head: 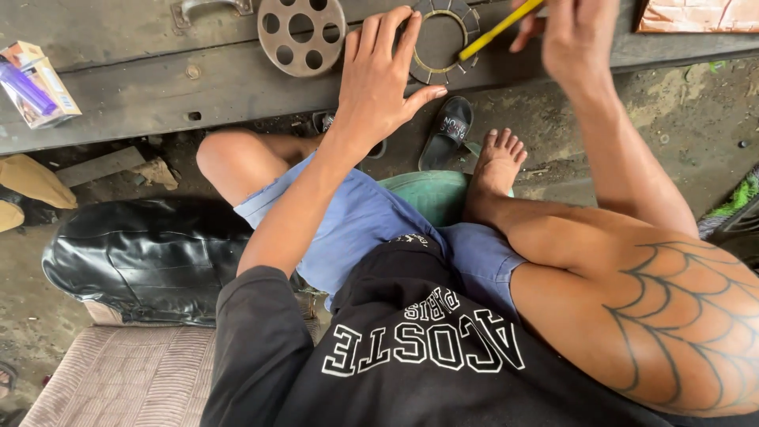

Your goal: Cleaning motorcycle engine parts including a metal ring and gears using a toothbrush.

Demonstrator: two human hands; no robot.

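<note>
Two hands work at a dark bench [158,87] at the far side of the scene. The left hand [383,79] lies flat, fingers spread apart, its fingertips pressing the left edge of a notched ring [466,32] that rests on the bench. The right hand [581,35] is closed on a yellow pencil [498,30], whose tip points down and left onto the ring's right side; the far end of the pencil runs out of the top of the frame.

Just left of the ring, touching or nearly touching the left hand's fingers, lies a round metal disc [302,33] with a ring of holes. Farther left along the bench top sits a metal handle [212,8], and at the far left edge a small carton [35,83] with a purple thing showing in it. A reddish flat piece [700,14] sits on the bench at the far right.

Below the bench, a black sandal [449,130] lies on the dirt floor, near a bare foot [498,162] set on a green stool [431,194]. The person wears blue shorts [356,221] and a black shirt [411,348], and sits on a seat with a black cushion [142,257] to the left.
</note>
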